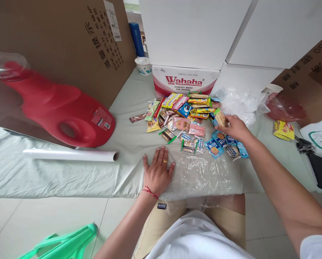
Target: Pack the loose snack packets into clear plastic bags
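Observation:
My left hand (157, 174) lies flat on the cloth, palm down with fingers spread, at the left edge of a clear plastic bag (206, 176). At the right side of a heap of wrapped snacks (181, 124), my right hand (235, 127) pinches a small biscuit packet (219, 118) between thumb and fingers. Several blue snack packets (215, 148) lie just below that hand. Yellow-wrapped bars (200, 101) sit at the back of the heap, and pink packets (196, 129) in its middle. The underside of the held packet is hidden.
Crumpled clear plastic (240, 104) lies behind my right hand. A red jug (63, 108) and a white roll (71, 154) are at left. A Wahaha carton (185, 81) stands at the back. On the right are a yellow packet (283, 130), keys (304, 146) and a white bottle (320, 135).

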{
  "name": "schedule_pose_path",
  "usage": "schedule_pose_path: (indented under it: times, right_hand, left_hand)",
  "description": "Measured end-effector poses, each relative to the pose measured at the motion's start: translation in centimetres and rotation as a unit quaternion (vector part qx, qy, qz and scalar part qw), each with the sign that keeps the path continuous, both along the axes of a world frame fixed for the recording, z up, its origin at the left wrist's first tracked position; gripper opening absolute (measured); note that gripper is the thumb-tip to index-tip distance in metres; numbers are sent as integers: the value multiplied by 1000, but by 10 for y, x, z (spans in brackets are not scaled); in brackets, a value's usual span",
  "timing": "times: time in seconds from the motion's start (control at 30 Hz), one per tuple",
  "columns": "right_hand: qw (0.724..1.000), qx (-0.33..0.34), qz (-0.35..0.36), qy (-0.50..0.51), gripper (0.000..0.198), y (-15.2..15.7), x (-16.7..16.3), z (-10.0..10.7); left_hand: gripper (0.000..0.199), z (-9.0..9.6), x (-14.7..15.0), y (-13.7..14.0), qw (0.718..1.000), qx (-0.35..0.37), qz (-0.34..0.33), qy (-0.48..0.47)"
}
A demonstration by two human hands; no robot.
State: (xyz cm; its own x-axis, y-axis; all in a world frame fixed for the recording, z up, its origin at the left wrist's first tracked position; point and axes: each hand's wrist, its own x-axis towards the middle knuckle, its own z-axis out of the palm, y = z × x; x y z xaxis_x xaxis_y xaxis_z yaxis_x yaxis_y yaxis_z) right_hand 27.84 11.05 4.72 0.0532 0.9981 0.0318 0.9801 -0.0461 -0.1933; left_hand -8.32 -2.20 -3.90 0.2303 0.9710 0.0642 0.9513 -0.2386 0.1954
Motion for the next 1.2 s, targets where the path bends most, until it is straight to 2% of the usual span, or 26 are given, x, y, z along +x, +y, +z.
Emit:
schedule_pose_path:
  times: [0.13, 0.27, 0.4, 0.53, 0.6, 0.67, 0.8, 0.87, 0.97, 1.07, 1.2]
  right_hand:
    - [992, 56, 103, 51, 60, 22, -34, -3]
    - [966, 60, 237, 83, 60, 31, -91, -19]
    - [968, -2, 248, 44, 66, 26, -120, -37]
    - [960, -96, 258, 39, 63, 16, -105, -35]
    - [947, -158, 272, 58, 55, 16, -86, -22]
    - [948, -177, 251, 79, 52, 25, -65, -3]
    - [994, -65, 69, 61, 58, 69, -29, 32]
    - [999, -8, 16, 37, 61, 99, -22, 43]
    - [998, 41, 47, 32, 63, 145, -28, 46]
    - [993, 62, 84, 56, 65, 181, -42, 39]
    - [981, -1, 190, 33, 65, 203, -49, 24]
  left_hand:
    - [65, 0, 0, -1, 1000, -3, 2, 3]
    - [65, -2, -1, -1, 1000, -3, 3, 1]
    - [64, -3, -1, -1, 1000, 0, 6, 1]
    - [63, -3, -2, 0, 1000, 5, -2, -4]
    - [63, -3, -3, 0, 1000, 5, -6, -8]
    - [63, -4, -4, 0, 1000, 7, -4, -13]
    - [64, -5, -5, -1, 1000, 13, -6, -23]
    - [64, -6, -5, -1, 999, 17, -9, -26]
    - [65, -7, -6, 0, 999, 20, -9, -26]
    - [65, -6, -6, 0, 1000, 14, -7, -21]
    - [64, -4, -5, 0, 1000, 6, -6, -16]
